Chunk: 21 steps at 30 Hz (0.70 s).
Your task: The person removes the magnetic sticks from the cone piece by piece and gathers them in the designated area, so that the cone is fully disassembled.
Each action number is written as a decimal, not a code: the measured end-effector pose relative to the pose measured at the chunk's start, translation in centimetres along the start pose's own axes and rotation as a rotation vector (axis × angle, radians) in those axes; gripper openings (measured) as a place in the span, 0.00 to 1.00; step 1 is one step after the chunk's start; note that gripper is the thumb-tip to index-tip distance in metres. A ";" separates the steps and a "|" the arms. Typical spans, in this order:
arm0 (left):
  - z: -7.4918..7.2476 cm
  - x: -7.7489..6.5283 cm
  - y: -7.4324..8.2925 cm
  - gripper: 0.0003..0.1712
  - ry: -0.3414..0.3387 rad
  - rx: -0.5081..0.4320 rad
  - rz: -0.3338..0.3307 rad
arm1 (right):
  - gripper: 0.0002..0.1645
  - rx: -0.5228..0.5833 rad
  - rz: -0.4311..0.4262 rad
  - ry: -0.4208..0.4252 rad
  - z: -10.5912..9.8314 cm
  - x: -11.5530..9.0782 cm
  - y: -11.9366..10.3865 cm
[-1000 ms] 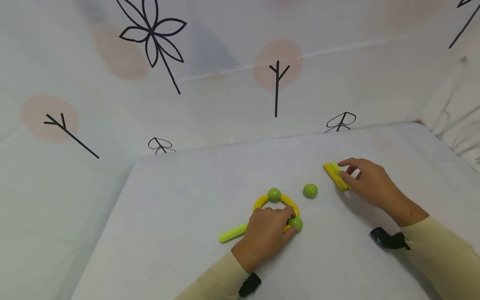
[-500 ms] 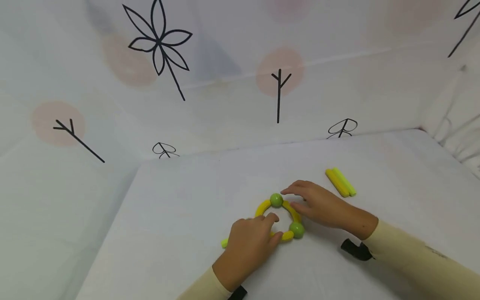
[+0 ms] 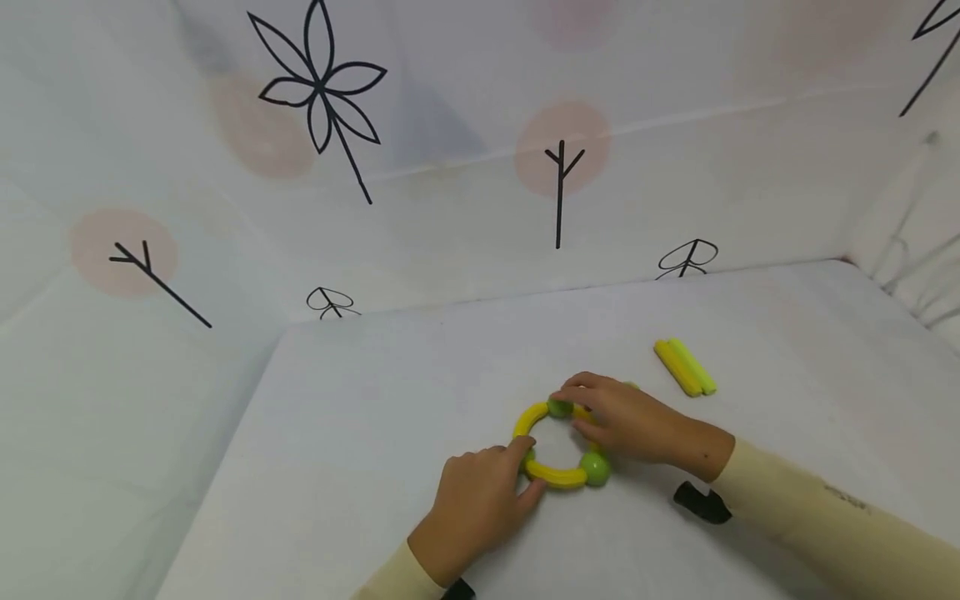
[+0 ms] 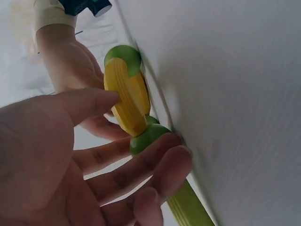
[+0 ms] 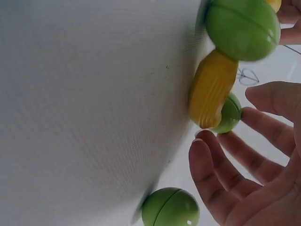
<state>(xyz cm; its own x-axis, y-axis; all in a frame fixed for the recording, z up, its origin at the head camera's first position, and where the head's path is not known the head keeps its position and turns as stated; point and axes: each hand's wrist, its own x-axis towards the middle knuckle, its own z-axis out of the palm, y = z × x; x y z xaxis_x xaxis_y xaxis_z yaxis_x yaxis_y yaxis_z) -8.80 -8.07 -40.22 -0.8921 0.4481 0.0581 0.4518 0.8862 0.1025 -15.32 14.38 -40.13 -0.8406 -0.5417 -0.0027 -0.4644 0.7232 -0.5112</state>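
On the white table lies a toy ring (image 3: 555,477) of yellow curved rods joined by green balls. My left hand (image 3: 476,500) grips its left side: in the left wrist view the thumb lies on a yellow curved rod (image 4: 121,101) and the fingers bend about a green ball (image 4: 146,140). A light-green stick (image 4: 188,202) runs out from that ball, hidden under the hand in the head view. My right hand (image 3: 626,421) curls its fingers round the top green ball (image 3: 560,408), its thumb inside the ring. The right green ball (image 3: 596,469) is untouched.
A loose green ball (image 5: 169,207) lies just behind the right hand, mostly hidden in the head view. Farther right, a yellow stick (image 3: 677,368) and a light-green stick (image 3: 693,365) lie side by side. White printed fabric (image 3: 450,208) rises behind the table.
My right hand has left the two sticks at the right and moved left to the ring's top ball. My left hand has slid from the ring's right ball to its left side.
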 end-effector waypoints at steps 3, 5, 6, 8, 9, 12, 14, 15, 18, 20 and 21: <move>-0.1 0.1 -0.4 0.24 -0.015 -0.006 -0.013 | 0.19 0.017 0.028 -0.003 -0.2 -0.3 -0.1; -0.2 0.3 -0.6 0.23 -0.009 -0.009 -0.020 | 0.15 0.008 0.043 -0.003 -0.3 -0.7 -0.2; -0.2 0.4 -0.7 0.23 -0.001 -0.016 -0.027 | 0.14 0.000 0.045 0.000 -0.4 -0.9 -0.3; -0.2 0.7 -0.8 0.21 0.013 -0.036 -0.048 | 0.11 -0.013 0.060 -0.002 -0.3 -1.4 -0.4; -0.1 0.8 -0.8 0.21 0.015 -0.047 -0.061 | 0.10 -0.015 0.069 -0.008 -0.3 -1.7 -0.4; -0.1 1.4 -1.0 0.18 0.006 -0.083 -0.106 | 0.10 -0.006 0.093 -0.037 -0.2 -2.4 -0.6; -0.1 1.7 -1.0 0.17 -0.010 -0.102 -0.127 | 0.10 0.008 0.110 -0.064 -0.1 -2.8 -0.9; -0.1 1.9 -1.1 0.17 -0.016 -0.108 -0.133 | 0.10 0.021 0.113 -0.080 0.0 -3.1 -1.0; -0.2 2.3 -1.1 0.17 -0.027 -0.126 -0.145 | 0.10 0.060 0.110 -0.121 0.2 -3.6 -1.3; -0.2 2.5 -1.2 0.17 -0.035 -0.142 -0.149 | 0.11 0.093 0.103 -0.151 0.5 -3.9 -1.5; -0.2 2.6 -1.3 0.17 -0.038 -0.149 -0.152 | 0.11 0.108 0.095 -0.165 0.6 -4.0 -1.6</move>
<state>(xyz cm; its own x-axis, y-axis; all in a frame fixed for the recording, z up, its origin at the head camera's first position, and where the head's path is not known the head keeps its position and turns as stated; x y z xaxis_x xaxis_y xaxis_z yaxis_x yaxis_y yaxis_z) -11.67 -8.04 -40.03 -0.9482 0.3175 -0.0067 0.3056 0.9179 0.2531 -10.99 15.13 -39.85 -0.8179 -0.5426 -0.1913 -0.3453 0.7289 -0.5911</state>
